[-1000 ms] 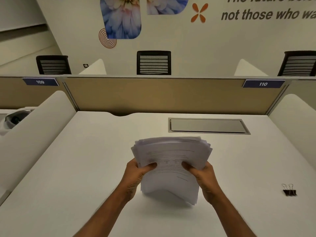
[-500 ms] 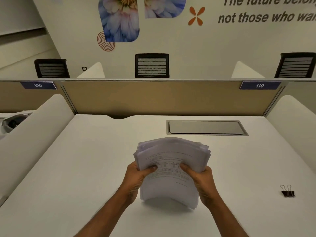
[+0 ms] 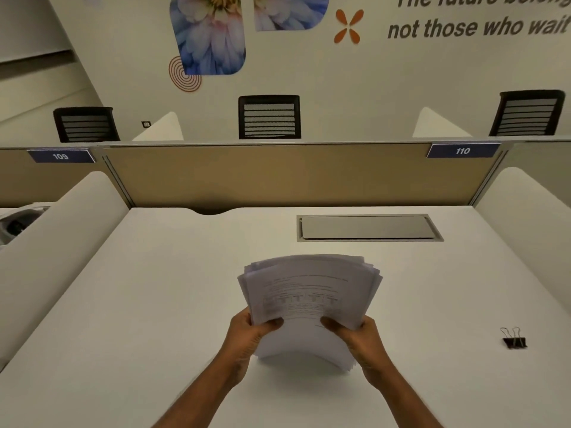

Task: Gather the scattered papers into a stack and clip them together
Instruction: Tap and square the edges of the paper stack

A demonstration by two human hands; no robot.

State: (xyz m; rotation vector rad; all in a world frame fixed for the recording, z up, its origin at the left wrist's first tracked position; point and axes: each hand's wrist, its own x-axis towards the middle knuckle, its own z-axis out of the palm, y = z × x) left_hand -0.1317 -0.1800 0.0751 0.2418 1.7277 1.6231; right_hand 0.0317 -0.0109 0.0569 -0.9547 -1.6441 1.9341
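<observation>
Stack (image 3: pixel 309 301) gripped upright between left hand (image 3: pixel 247 333) and right hand (image 3: pixel 363 338) near tabletop's (image 3: pixel 148 304) front edge, apparently for squaring; clip (image 3: pixel 514 340) unused by right edge.

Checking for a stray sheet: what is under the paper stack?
White desk and a shadow show below the stack; left hand and right hand hide fingers behind it.

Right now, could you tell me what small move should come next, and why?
Probably tap the paper stack on the desk to square it: the left hand and right hand grip its sides, its sheets are unevenly fanned, and the binder clip lies to the right.
</observation>
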